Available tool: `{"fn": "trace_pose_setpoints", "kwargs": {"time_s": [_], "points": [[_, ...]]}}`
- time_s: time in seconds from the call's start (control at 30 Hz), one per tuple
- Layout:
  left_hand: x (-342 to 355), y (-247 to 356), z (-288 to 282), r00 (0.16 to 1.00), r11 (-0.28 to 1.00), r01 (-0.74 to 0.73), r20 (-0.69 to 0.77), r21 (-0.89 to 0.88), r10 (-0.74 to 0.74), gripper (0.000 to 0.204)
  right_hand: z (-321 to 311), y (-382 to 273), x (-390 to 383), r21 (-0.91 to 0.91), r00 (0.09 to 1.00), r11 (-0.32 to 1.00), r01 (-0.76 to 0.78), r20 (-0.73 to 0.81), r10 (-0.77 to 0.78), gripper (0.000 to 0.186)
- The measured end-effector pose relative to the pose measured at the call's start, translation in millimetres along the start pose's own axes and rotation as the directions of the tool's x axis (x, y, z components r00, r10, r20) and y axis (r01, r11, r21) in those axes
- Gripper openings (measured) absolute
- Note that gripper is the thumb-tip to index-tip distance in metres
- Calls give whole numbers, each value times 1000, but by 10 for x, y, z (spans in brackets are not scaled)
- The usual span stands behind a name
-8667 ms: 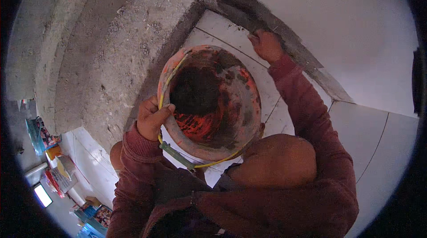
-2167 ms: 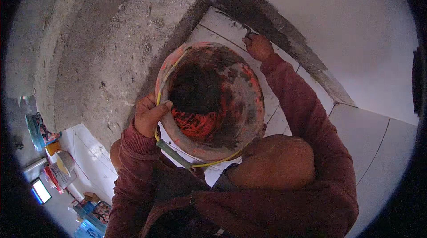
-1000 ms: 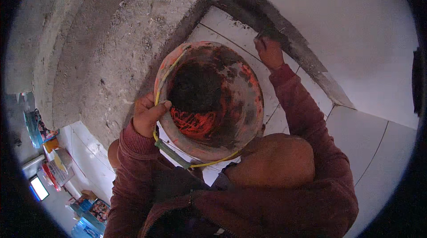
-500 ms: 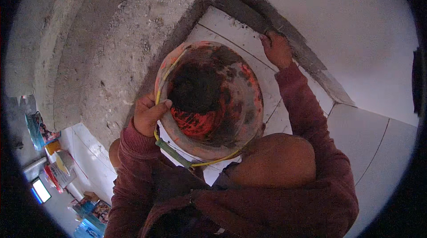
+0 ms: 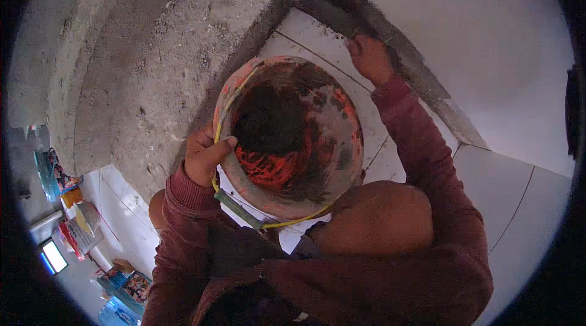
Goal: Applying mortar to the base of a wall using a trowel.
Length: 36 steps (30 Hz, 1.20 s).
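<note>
My left hand (image 5: 204, 156) grips the rim of an orange bucket (image 5: 329, 118) smeared with dark mortar, holding it above my knee (image 5: 378, 216). A thin yellow handle (image 5: 293, 222) hangs below the bucket. My right hand (image 5: 369, 57) reaches up to the dark mortar strip (image 5: 390, 39) along the top edge of the white tiles (image 5: 317, 36). Its fingers press at the mortar; any tool in it is too small to make out.
A rough concrete surface (image 5: 165, 64) lies to the left of the tiles. A plain white wall (image 5: 476, 33) rises above the mortar strip. More white tiles (image 5: 525, 192) continue to the right. Far below at lower left are colourful packages (image 5: 122, 283) on a floor.
My right hand has slid to the right along the mortar strip since a second ago. The bucket and my left hand have stayed put.
</note>
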<state>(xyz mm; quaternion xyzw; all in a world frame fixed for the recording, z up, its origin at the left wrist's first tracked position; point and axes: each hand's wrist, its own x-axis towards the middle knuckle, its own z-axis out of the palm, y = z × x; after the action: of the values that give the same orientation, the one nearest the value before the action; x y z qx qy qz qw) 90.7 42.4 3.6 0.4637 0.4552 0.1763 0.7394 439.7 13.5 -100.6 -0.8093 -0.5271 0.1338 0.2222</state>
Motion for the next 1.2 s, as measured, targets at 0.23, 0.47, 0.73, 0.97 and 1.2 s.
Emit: {"fn": "trace_pose_setpoints", "kwargs": {"time_s": [0.23,0.47,0.73,0.97,1.2], "points": [[-19,18,25,999,998,46,0,-53,-46,25,422,229,274,-133,989,991,-25,144,44,36],[-54,-21,-3,998,997,56,10,-45,-55,20,-460,-22,-298,163,992,987,-2,-124,23,32],[-8,17,118,999,996,-33,-5,79,34,8,-526,-388,-1011,-65,767,876,477,518,-379,24],[4,-10,196,999,997,-43,19,61,42,7,-132,-407,-946,-152,780,922,356,592,-204,29],[-43,-14,191,998,988,-62,13,145,61,4,-446,-364,-881,4,775,841,541,385,-501,27]]}}
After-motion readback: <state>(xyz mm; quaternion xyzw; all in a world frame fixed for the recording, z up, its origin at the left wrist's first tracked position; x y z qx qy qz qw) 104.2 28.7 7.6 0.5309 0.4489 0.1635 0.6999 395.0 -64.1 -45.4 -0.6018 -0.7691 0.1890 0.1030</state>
